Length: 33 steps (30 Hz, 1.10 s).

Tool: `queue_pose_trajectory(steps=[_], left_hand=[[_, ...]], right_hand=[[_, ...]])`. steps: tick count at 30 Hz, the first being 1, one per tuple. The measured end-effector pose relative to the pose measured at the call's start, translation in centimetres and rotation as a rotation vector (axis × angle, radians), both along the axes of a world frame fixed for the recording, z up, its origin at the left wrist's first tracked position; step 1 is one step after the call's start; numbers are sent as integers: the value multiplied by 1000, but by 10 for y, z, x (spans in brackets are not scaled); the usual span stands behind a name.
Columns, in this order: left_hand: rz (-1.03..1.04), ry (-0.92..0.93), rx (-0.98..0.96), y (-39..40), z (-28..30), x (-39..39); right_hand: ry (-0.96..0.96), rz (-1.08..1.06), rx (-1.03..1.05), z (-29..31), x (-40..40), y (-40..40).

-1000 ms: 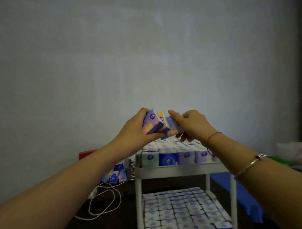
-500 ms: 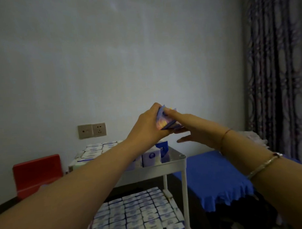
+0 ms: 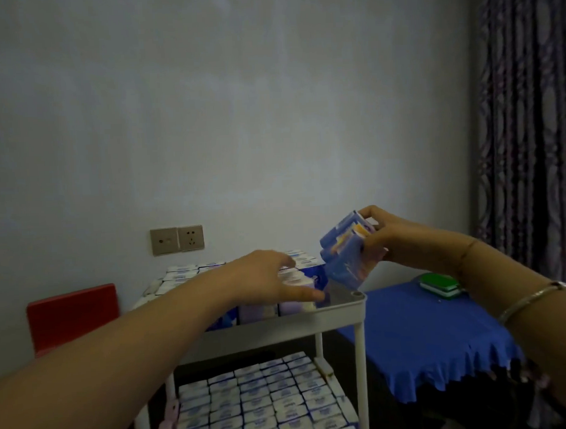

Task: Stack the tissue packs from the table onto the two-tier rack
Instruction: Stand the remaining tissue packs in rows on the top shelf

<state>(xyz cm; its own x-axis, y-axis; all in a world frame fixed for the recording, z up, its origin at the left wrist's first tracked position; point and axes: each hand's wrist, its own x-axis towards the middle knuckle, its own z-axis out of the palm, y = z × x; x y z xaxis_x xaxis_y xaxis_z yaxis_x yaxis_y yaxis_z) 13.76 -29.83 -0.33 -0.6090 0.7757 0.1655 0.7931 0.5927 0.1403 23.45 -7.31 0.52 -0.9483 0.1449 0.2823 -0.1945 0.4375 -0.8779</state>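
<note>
Fingers of the left hand (image 3: pixel 271 279) have released the tissue packs (image 3: pixel 347 253).

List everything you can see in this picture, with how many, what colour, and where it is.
held tissue packs: a few, blue with orange and white, gripped in the air above the rack's right corner
white two-tier rack: one, centre
tissue packs on top tier: many, white, blue and lilac
tissue packs on bottom tier: many, white and blue, in rows
blue-clothed table: one, right of the rack
green and white pack: on that table
red chair: one, left
wall sockets: two, metallic, on the wall
patterned curtain: dark, far right
left hand: open, over the top tier
right hand: grips the held packs; bracelets on the wrist
</note>
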Motion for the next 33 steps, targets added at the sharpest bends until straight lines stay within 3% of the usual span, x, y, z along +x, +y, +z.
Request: queue_pose_trajectory(steps=[3, 12, 15, 23, 28, 33], left_hand=[[-19, 50, -117, -4, -9, -4], [-20, 119, -96, -10, -21, -9], [-10, 132, -97, -9, -22, -6], [-26, 116, -70, -11, -20, -7], [-61, 15, -33, -3, -16, -16], [-120, 143, -127, 15, -12, -15]], right_hand=[[-73, -1, 157, -4, -5, -3], [-65, -77, 430, -14, -39, -43], [-5, -152, 632, -16, -44, -51], [-119, -76, 423, -23, -44, -44], [-158, -55, 370, -35, -37, -38], [-213, -76, 364, -43, -22, -31]])
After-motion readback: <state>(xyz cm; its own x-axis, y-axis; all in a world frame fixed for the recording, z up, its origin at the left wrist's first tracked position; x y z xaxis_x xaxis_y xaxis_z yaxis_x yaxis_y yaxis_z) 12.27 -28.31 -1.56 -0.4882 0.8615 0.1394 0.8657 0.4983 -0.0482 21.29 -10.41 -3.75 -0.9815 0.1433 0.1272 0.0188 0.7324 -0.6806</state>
